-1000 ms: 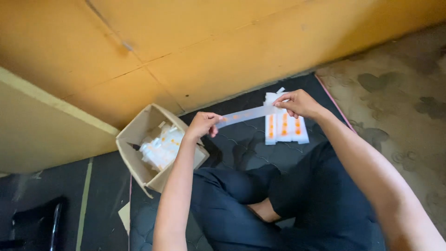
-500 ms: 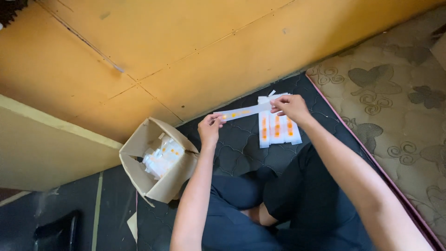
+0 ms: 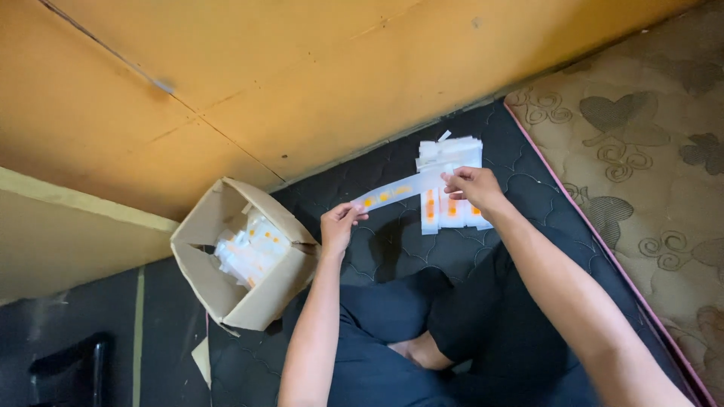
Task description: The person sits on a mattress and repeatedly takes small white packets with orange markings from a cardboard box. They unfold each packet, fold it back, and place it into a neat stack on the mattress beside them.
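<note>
My left hand [image 3: 339,226] and my right hand [image 3: 471,185] hold the two ends of a long white strip [image 3: 396,192] with orange marks, stretched between them above a dark quilted mat [image 3: 392,249]. Under my right hand lies a flat stack of similar white strips with orange marks [image 3: 450,185]. To the left of my left hand stands an open cardboard box [image 3: 241,260] with several white and orange packets inside. I sit cross-legged in dark trousers.
An orange-yellow wall [image 3: 264,83] runs along the far side of the mat. A patterned beige mattress [image 3: 648,173] lies on the right. A dark object [image 3: 72,369] sits at the lower left and a scrap of paper [image 3: 201,360] lies near the box.
The view has shifted, so hands, stack and box appear lower in the frame. Both hands still hold the strip, now lower and closer to the stack.
</note>
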